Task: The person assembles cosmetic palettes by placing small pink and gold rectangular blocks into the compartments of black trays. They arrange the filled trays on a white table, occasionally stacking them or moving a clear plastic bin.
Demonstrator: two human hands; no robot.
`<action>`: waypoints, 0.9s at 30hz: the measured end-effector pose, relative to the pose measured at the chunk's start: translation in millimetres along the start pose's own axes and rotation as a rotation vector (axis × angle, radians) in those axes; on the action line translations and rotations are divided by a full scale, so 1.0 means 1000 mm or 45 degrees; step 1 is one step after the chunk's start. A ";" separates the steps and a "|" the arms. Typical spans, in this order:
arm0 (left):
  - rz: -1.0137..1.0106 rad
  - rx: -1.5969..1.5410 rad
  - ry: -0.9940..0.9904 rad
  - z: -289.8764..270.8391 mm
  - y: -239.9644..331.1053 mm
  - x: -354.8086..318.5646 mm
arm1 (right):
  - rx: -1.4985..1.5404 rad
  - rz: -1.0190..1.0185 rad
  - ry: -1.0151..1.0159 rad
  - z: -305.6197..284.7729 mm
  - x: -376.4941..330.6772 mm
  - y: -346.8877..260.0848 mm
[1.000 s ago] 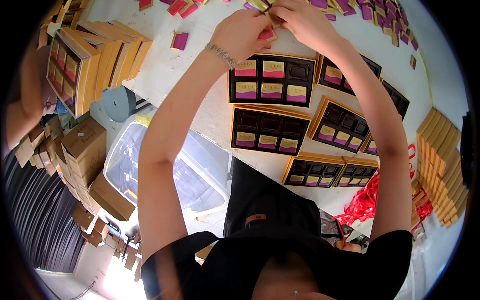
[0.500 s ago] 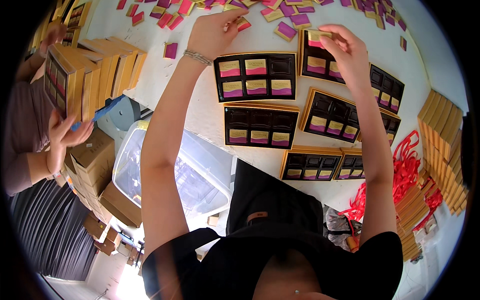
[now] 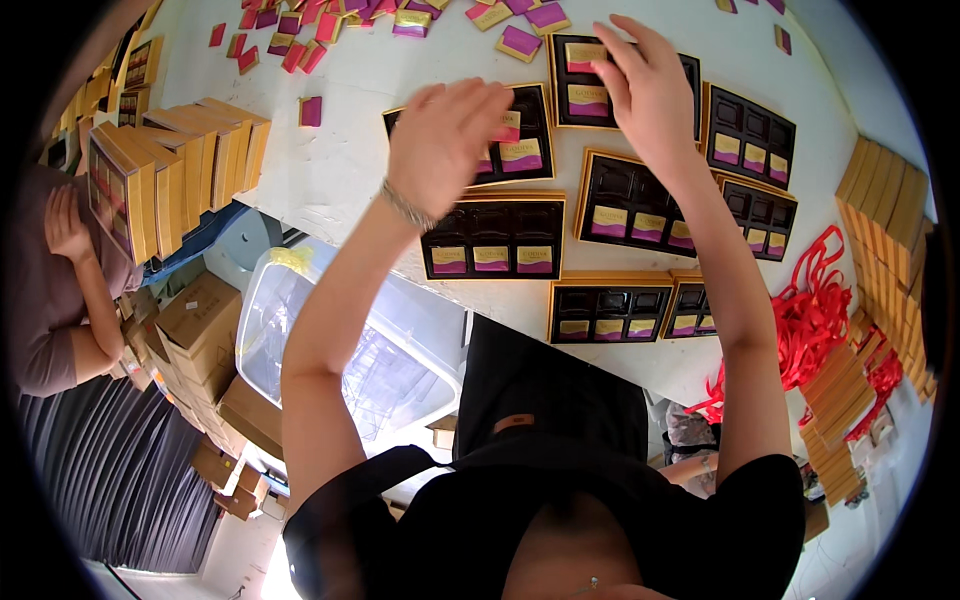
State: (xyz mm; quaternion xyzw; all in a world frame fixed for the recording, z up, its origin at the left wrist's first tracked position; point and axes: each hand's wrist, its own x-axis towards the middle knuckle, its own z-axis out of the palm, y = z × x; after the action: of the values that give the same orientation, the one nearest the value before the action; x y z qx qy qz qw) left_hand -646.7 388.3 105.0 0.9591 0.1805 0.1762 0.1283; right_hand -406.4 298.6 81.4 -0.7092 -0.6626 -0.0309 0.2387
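My left hand (image 3: 445, 145), blurred, is over a dark six-slot tray box (image 3: 540, 92) with a gold edge. Beside its fingertips a red-and-gold wrapped chocolate square (image 3: 509, 126) shows at the tray's upper right. Purple-and-gold chocolate squares (image 3: 521, 154) show below it, and the hand covers much of the tray. My right hand (image 3: 645, 95) is open, thumb and fingers apart, over the left part of another tray box (image 3: 686, 72). Next to the fingers a red-and-gold chocolate square (image 3: 582, 54) lies in the upper left slot, above a purple one (image 3: 587, 100).
Several part-filled tray boxes (image 3: 492, 213) stand nearer me. Loose wrapped chocolates (image 3: 520, 42) are scattered at the back. Gold boxes (image 3: 190, 160) are lined up at left by another person's hand (image 3: 68, 222). Red ribbons (image 3: 810, 330) and stacked boxes (image 3: 880, 210) lie at right.
My left hand has come from the loose chocolates down over the left tray, where a red square now shows. The right hand has released its red chocolate into the upper left slot.
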 end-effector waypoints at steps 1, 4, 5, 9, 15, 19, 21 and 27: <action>0.011 0.036 -0.138 -0.002 0.013 -0.010 | -0.037 -0.082 -0.071 -0.006 -0.005 -0.006; -0.097 0.116 -0.389 0.005 0.032 -0.030 | -0.101 -0.164 -0.291 -0.009 -0.022 -0.018; -0.108 0.133 -0.420 0.006 0.031 -0.030 | -0.147 -0.179 -0.317 -0.008 -0.021 -0.019; -0.171 0.102 -0.407 0.018 0.036 -0.020 | -0.233 -0.148 -0.386 -0.005 -0.020 -0.021; -0.195 0.118 -0.399 0.024 0.036 -0.023 | -0.223 -0.167 -0.416 -0.014 -0.008 -0.027; -0.221 0.066 -0.413 0.023 0.037 -0.022 | 0.162 -0.246 0.134 0.014 0.058 -0.026; -0.239 0.056 -0.422 0.023 0.038 -0.019 | 0.207 -0.318 0.179 0.042 0.102 -0.033; -0.301 0.003 -0.411 0.022 0.037 -0.021 | -0.258 -0.458 -0.311 0.082 0.141 -0.038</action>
State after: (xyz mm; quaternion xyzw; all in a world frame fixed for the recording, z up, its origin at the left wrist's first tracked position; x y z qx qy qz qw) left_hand -645.7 342.5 90.4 0.9472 0.2691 0.0038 0.1741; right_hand -447.7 460.1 70.9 -0.5985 -0.7958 -0.0532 0.0750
